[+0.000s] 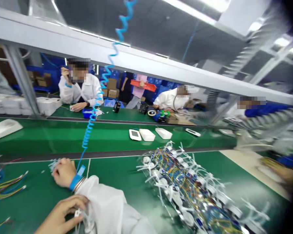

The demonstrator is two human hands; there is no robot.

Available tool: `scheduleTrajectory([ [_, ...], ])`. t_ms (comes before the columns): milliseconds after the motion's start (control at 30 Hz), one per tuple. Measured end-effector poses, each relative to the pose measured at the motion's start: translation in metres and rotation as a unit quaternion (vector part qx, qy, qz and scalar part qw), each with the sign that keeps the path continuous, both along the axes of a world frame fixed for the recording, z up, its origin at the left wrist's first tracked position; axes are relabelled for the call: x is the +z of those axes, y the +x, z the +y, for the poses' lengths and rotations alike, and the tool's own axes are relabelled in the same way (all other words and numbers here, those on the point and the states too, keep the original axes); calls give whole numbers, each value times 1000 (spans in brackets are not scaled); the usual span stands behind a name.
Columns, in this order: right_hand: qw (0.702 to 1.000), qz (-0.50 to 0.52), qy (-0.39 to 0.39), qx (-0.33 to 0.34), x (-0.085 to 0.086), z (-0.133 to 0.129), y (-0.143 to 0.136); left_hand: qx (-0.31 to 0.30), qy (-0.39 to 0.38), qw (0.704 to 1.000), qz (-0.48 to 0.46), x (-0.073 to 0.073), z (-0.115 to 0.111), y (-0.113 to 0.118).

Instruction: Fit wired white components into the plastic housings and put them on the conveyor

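My left hand (64, 214) is low at the left, thumb and fingers closed on a white cable tie (77, 213). Pale, blurred strips (89, 219) hang beside it, against my right sleeve. My right hand (64, 172), with a blue wrist strap (75, 181) and its coiled cord, reaches across to the left. Its fingers curl down over a small pile of pale little pieces (53, 164) on the green table (107, 172). The fingertips are hidden, so what they grip cannot be made out.
A long heap of wired assemblies with white ties (185, 182) lies at right. Loose coloured wires (9, 188) are at the left edge. White housings (147, 135) rest on the green conveyor (63, 139). A blue coiled cord (88, 133) hangs ahead. Co-workers sit opposite; another person's hand (283, 169) is at right.
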State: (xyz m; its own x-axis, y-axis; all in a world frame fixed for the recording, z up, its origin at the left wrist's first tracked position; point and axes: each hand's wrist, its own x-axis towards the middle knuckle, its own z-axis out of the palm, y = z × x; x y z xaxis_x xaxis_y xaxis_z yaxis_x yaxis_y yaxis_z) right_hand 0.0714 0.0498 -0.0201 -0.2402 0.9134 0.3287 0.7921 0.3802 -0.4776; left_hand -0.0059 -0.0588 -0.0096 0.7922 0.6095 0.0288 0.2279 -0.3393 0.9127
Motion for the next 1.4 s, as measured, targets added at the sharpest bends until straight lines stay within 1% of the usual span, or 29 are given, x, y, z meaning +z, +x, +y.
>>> scheduleTrajectory([
  [67,999,36,1,-12,-2,1,15,60,6,998,-17,-13,7,6],
  [133,996,83,7,-30,-1,-4,37,121,26,992,-26,-19,7,12],
  [200,989,142,27,-31,1,-12,65,173,66,982,-36,-19,6,20],
  [300,965,252,76,-17,4,-35,108,232,152,960,-40,-13,9,36],
  [333,955,284,84,-22,4,-46,122,237,169,956,-33,-12,11,43],
  [400,941,325,81,-37,4,-69,147,220,172,960,-8,-9,16,58],
  [500,924,356,97,-96,5,-104,177,189,134,973,18,-8,23,79],
  [567,921,351,108,-133,6,-122,187,195,107,975,14,-10,25,87],
  [633,932,323,94,-133,9,-136,188,208,81,975,-3,-10,25,89],
  [733,955,282,41,-81,13,-146,174,203,63,977,-25,-7,23,85],
  [800,962,270,12,-49,14,-148,163,192,67,979,-30,-2,19,82],
  [833,962,269,5,-43,13,-148,159,188,70,979,-31,1,18,81],
  [900,962,270,-2,-46,10,-147,157,187,72,979,-34,4,16,81],
  [967,960,274,-9,-51,6,-143,161,187,74,979,-39,6,16,81],
  [1067,959,278,-24,-40,1,-140,167,190,83,978,-35,7,16,83],
  [1200,962,269,-31,-39,3,-140,166,187,91,978,-29,8,15,83],
  [1400,961,266,-15,-73,6,-139,163,175,97,979,-33,9,14,83],
])
